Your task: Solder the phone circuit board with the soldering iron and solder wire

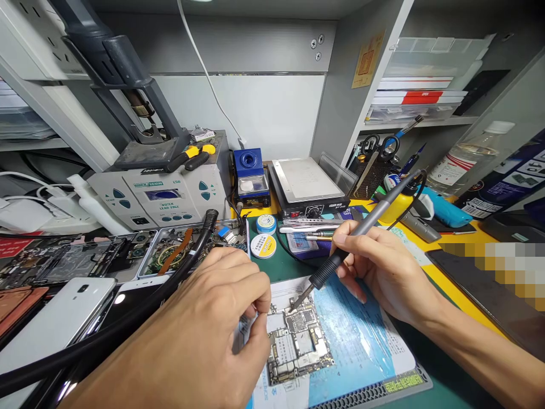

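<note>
A phone circuit board point(284, 349) lies on a blue and white printed sheet point(361, 352). My left hand point(221, 307) is at its left edge, thumb and index finger closed against that edge; the back of the hand hides some of the contact. Pen-like in my right hand point(378, 261) is a soldering iron point(330, 270) with a dark grip and a grey upper body. It slants down to the left, its tip at the upper part of the board, beside a block of small pads.
A hot-air station point(164, 201) stands at the back left, its black hose point(170, 289) crossing the left foreground. Phones point(63, 324) lie below it. Two small round tins point(263, 246) sit mid-bench. Behind are a heating plate point(309, 179) and, at right, a clear bottle point(466, 153).
</note>
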A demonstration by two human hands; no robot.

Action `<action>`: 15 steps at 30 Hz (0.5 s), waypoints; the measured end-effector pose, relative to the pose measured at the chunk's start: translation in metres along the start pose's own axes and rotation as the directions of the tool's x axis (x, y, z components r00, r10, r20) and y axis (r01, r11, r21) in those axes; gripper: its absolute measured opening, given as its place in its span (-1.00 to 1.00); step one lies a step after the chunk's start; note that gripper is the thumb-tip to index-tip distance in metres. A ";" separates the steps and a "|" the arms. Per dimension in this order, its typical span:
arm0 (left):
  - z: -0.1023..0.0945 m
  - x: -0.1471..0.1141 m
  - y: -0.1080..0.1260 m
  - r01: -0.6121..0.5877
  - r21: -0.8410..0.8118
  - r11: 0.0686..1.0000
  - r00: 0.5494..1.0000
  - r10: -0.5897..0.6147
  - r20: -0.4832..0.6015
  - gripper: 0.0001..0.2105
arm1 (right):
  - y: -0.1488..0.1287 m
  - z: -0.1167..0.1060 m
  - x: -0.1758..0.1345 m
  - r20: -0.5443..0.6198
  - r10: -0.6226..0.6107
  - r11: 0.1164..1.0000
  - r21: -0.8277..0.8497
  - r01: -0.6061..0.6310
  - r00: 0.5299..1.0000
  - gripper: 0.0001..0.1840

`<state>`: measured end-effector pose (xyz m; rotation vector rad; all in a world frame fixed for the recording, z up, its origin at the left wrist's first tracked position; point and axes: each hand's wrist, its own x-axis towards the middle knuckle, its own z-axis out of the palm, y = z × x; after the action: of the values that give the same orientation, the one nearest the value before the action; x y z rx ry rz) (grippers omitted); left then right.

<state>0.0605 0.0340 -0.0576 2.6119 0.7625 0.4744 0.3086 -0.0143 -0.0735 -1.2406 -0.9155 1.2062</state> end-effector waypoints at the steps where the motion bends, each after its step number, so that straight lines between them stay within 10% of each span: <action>1: 0.000 0.000 0.000 0.002 -0.003 1.000 1.000 -0.002 -0.003 -0.88 | 0.000 0.000 0.000 0.000 0.001 1.000 -0.001 -0.001 1.000 -0.79; 15: 0.000 0.000 0.003 -0.025 0.013 1.000 0.999 0.025 -0.034 -0.86 | 0.002 -0.002 0.000 0.006 0.002 1.000 0.011 -0.002 1.000 -0.78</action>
<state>0.0620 0.0313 -0.0562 2.6337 0.7465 0.5241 0.3102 -0.0145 -0.0757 -1.2303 -0.9109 1.2156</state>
